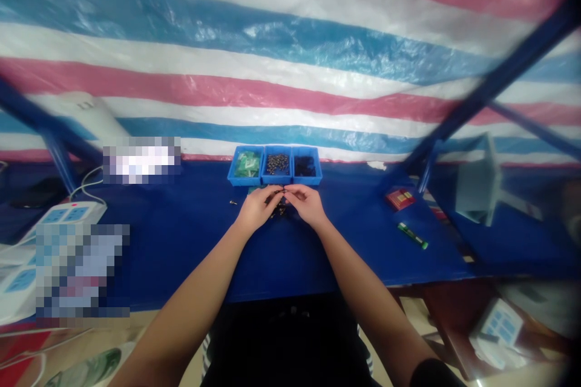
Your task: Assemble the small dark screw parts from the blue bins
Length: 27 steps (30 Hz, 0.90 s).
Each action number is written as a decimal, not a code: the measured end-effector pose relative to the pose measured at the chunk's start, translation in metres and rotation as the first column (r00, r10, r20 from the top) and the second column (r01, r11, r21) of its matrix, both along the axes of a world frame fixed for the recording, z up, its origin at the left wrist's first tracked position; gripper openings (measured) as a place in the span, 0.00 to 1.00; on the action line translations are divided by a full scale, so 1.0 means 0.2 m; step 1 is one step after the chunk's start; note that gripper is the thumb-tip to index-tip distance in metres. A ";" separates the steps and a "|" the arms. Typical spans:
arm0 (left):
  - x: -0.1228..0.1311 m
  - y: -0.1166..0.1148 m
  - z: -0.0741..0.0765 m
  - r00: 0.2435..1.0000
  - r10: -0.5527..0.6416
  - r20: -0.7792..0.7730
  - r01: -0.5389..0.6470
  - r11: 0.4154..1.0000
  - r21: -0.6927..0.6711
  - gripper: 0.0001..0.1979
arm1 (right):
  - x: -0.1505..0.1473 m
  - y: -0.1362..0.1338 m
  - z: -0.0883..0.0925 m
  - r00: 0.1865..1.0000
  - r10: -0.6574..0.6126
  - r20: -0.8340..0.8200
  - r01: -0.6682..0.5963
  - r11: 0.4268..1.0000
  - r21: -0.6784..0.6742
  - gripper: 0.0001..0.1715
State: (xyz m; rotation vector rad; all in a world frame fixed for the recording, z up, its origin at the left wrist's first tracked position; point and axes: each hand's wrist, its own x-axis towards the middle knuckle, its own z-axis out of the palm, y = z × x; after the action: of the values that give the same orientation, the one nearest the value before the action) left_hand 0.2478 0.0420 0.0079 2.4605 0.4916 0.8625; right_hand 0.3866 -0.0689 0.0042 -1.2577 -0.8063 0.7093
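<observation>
My left hand (258, 208) and my right hand (307, 203) meet just in front of the blue bins, fingertips pinched together. Whatever is between them is tiny and dark, too small to name. Under the fingers lies a small pile of dark and brass-coloured pieces (280, 210). The left blue bin (246, 181) holds green and clear pieces, partly like small bags. Many small brass-and-dark metal parts (278, 163) fill the middle bin (276, 180). In the right bin (307, 181) are black pieces (304, 165). A single small brass-coloured part (233, 202) lies left of my left hand.
On the blue table (181, 242), a white power strip (68, 216) with a cable stands at left. To the right lie a red box (400, 199) and a green tube (413, 236). Blue frame bars (490, 81) slant at both sides before a striped plastic sheet (290, 91).
</observation>
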 end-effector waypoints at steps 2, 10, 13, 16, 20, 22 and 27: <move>0.00 0.00 -0.01 1.000 0.003 0.012 -0.003 1.000 0.004 0.13 | 0.00 0.00 0.00 1.000 0.003 -0.003 -0.003 1.000 0.018 0.20; 0.00 0.01 -0.01 1.000 0.012 0.005 -0.012 1.000 -0.003 0.12 | -0.01 0.01 -0.03 1.000 0.025 -0.016 -0.025 1.000 0.018 0.20; 0.00 0.01 -0.01 1.000 0.005 0.012 -0.006 1.000 0.014 0.12 | -0.01 0.01 -0.03 1.000 0.018 -0.008 -0.018 1.000 0.019 0.20; 0.00 0.01 -0.01 1.000 0.002 0.019 -0.002 1.000 0.005 0.12 | -0.01 0.01 -0.02 1.000 0.002 -0.015 -0.002 1.000 0.010 0.20; 0.00 0.00 -0.01 0.999 -0.003 0.037 0.004 1.000 -0.029 0.12 | -0.02 0.01 -0.01 1.000 -0.009 -0.022 0.009 1.000 -0.009 0.20; 0.00 0.00 0.00 0.999 -0.013 0.041 0.014 1.000 -0.026 0.13 | -0.01 0.01 -0.01 1.000 -0.012 -0.022 0.012 1.000 -0.010 0.20; 0.00 0.00 0.01 0.997 -0.054 0.060 0.054 0.999 0.002 0.13 | 0.00 0.01 -0.01 1.000 -0.007 0.006 0.007 0.999 -0.036 0.20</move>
State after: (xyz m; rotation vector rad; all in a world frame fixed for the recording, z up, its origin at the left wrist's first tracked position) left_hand 0.2480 0.0418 0.0099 2.4284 0.4024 0.9117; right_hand 0.3868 -0.0669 0.0013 -1.2949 -0.7966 0.7179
